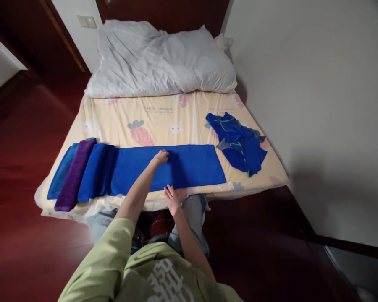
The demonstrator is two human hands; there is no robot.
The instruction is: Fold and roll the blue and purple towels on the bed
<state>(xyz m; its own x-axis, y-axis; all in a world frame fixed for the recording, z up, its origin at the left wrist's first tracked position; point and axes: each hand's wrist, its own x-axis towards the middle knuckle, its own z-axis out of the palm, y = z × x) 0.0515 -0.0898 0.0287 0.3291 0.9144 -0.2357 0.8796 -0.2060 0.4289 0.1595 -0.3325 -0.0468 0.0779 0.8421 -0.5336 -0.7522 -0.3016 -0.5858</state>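
A long blue towel (195,165) lies flat across the near part of the bed. Over its middle, my left hand (161,157) rests with the fingers curled in; what is in them, if anything, is hidden. My right hand (172,199) is at the towel's near edge, fingers stretched out and apart, holding nothing. Left of the flat towel, folded blue cloths (93,172) lie side by side. Beside them are a folded purple towel (75,174) and a folded teal-blue towel (62,174).
A crumpled blue garment (239,140) with green seams lies at the bed's right side. The bed (113,119) has a cream sheet with carrot prints. A grey-white quilt or pillow (164,63) is heaped at the head end. The wall (318,105) stands close on the right.
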